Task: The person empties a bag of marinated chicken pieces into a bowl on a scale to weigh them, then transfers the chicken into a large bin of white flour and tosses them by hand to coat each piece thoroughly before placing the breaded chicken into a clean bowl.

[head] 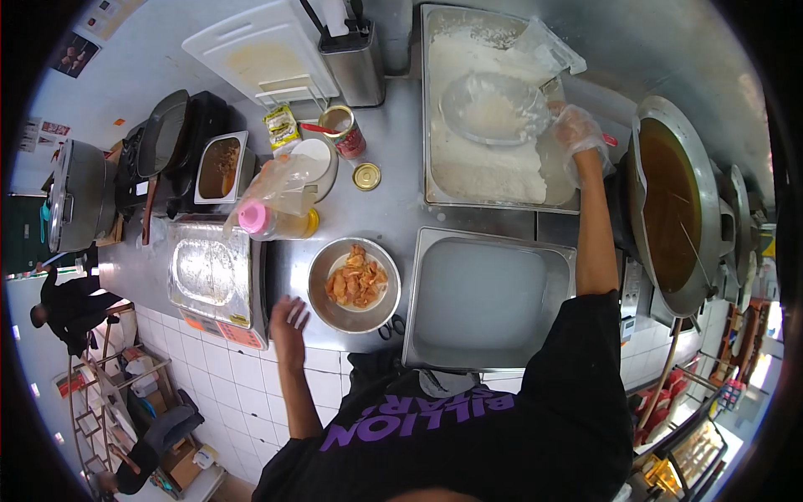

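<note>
My right hand (576,130), in a clear plastic glove, grips the rim of a sieve or shallow bowl (461,116) dusted with flour. It lies over white flour (483,179) in a large metal tray (502,206). My bare left hand (290,320) hangs near the counter edge with its fingers apart, holding nothing. Right beside it stands a round metal bowl (319,310) with pieces of raw, marinated meat (356,279). Below the flour tray a deep metal pan (411,301) holds cloudy liquid (480,301). Black-handled scissors (392,327) lie between bowl and pan.
A wok of brown oil (668,207) stands at the right. At the left are a digital scale (216,276), a pink-capped squeeze bottle (270,221), an opened can (345,135) and a grill pan (164,135). Two other people (69,301) are far left.
</note>
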Available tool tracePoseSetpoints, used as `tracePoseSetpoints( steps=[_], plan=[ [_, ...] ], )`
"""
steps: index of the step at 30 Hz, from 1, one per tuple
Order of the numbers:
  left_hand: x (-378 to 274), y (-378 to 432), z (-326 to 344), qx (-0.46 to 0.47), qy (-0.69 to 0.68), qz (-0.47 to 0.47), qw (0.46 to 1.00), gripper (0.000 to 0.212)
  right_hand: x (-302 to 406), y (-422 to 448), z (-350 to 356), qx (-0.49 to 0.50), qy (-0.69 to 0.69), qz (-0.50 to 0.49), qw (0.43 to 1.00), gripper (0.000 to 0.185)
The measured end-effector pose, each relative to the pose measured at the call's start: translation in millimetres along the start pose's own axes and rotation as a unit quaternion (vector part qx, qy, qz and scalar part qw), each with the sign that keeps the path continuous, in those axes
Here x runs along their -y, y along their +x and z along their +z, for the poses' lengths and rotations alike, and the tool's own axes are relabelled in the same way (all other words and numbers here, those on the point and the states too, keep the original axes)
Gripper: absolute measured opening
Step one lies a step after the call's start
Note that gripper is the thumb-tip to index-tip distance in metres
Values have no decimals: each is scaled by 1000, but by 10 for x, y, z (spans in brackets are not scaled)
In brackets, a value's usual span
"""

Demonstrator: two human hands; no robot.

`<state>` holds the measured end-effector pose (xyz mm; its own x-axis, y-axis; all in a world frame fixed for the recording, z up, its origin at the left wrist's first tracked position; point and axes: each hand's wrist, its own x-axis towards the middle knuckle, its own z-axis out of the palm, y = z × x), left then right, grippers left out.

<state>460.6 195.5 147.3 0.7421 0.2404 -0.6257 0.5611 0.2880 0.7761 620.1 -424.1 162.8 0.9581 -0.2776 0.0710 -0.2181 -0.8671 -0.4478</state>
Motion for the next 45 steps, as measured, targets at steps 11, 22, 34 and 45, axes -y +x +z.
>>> tracePoseSetpoints(
  steps=[11,22,34,45],
  plan=[
    [399,-282,101,5,182,-18,983,48,767,633,997,66,-237,-36,969,34],
    [690,-273,246,44,75,7,996,34,1219,150,807,183,-302,-140,925,34],
    [-733,-813,692,108,141,142,974,29,2364,-1153,-594,49,273,-25,961,42],
    [-1343,-79,2599,296,251,370,844,24,2380,-849,-542,-160,-174,-239,942,36]
  ],
)
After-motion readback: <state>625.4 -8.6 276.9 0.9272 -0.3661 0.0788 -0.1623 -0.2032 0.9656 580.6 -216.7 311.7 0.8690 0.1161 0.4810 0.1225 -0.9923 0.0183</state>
